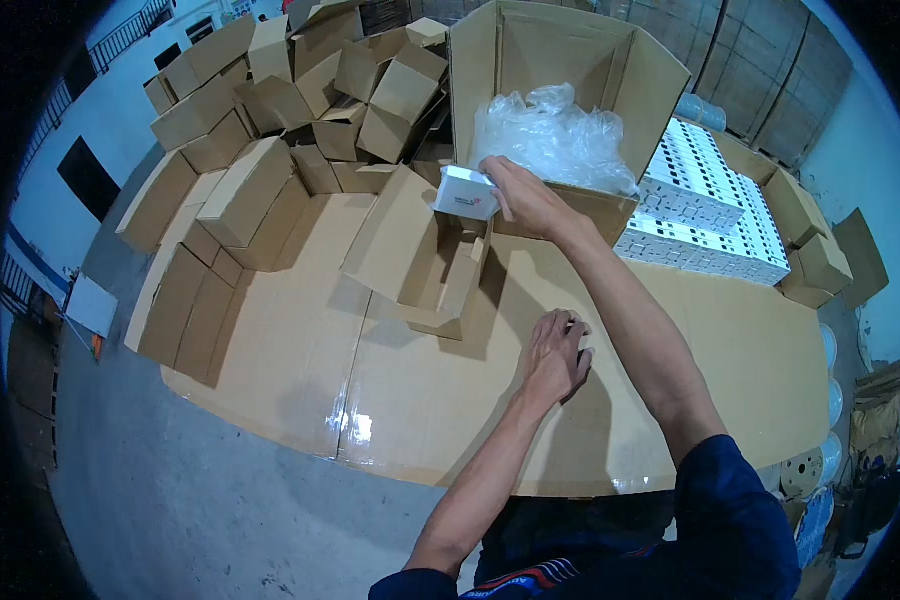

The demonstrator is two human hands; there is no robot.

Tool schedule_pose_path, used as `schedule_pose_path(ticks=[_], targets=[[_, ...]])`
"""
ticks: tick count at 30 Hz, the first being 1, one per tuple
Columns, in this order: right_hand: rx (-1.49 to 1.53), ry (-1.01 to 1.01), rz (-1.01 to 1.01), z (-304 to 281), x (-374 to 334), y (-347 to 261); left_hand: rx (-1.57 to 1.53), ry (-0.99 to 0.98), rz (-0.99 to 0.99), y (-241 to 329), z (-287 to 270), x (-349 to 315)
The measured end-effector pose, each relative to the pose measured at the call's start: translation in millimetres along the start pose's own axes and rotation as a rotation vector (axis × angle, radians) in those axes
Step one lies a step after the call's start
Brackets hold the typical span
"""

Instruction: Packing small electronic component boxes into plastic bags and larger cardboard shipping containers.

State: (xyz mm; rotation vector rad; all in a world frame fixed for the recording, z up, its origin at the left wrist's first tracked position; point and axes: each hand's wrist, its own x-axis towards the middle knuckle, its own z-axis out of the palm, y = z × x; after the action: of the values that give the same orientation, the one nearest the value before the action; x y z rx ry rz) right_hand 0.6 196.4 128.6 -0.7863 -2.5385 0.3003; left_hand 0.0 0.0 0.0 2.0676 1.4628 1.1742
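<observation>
My right hand (523, 196) reaches to the far middle, its fingers closed on a small white box (466, 193) with small print on its front. The box is held over the upper end of an open cardboard carton (388, 246), which stands on the cardboard-covered table (410, 385). Inside, the carton's brown walls show; part of its interior is out of sight. Nearer to me, my left hand (556, 354) rests on the table surface, fingers loosely bent and the thumb apart from them. Nothing shows in it, though its palm is hidden.
Behind the carton stands a large cardboard box (570, 45) with clear plastic bags (550, 130). White boxes with dark marks (700, 245) are stacked at the right. Open cartons (245, 190) line the left side, and more are piled (400, 95) at the back.
</observation>
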Motion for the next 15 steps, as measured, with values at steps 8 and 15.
schedule_pose_path(ticks=[8, 15], targets=[[0.033, 0.103, 0.004, 10, -6, -10, 0.015, 0.010, -0.021, -3, -3, 1], [0.046, 0.119, 0.001, 8, -5, -10, -0.037, 0.051, 0.003, -12, -2, 0]])
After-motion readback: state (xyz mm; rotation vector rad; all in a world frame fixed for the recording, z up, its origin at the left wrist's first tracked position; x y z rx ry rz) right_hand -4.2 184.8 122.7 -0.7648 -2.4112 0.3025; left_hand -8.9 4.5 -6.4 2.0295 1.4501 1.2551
